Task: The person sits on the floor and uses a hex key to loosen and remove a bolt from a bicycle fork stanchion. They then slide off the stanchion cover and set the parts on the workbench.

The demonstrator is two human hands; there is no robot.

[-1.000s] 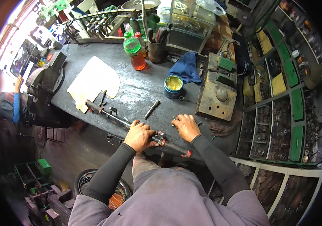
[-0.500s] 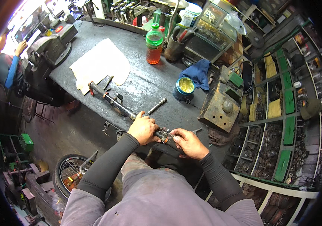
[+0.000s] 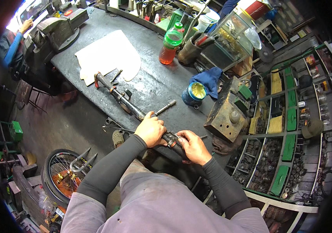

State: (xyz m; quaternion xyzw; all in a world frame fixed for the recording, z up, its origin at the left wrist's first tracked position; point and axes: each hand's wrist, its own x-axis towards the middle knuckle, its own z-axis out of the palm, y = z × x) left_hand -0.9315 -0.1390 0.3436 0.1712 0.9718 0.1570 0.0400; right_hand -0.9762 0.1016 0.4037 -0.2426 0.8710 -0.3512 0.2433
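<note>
A long dark metal tube assembly (image 3: pixel 126 103) with orange-red rings and a red far end slants across the near edge of the workbench toward me. My left hand (image 3: pixel 150 130) is wrapped round it near its close end. At the fitting on that end, the fingers of my right hand (image 3: pixel 195 147) are pinched together; whatever is between them is too small to make out. Just beyond my left hand lies a short ridged metal shaft (image 3: pixel 166 107). Past the tube's far part rests a pale sheet (image 3: pixel 109 54), with a small dark tool (image 3: pixel 116 76) beside it.
A blue tub of yellowish grease (image 3: pixel 192 94) stands by a blue cloth (image 3: pixel 211 82). Farther back are a bottle of red liquid (image 3: pixel 169 50) and a tool cup (image 3: pixel 189 52). A rusty metal box (image 3: pixel 228 112) sits right; a bicycle wheel (image 3: pixel 62 174) is low left.
The view has shifted a little. My left hand keeps its grip on the tube. My right hand stays at the fitting, its fingers slightly turned.
</note>
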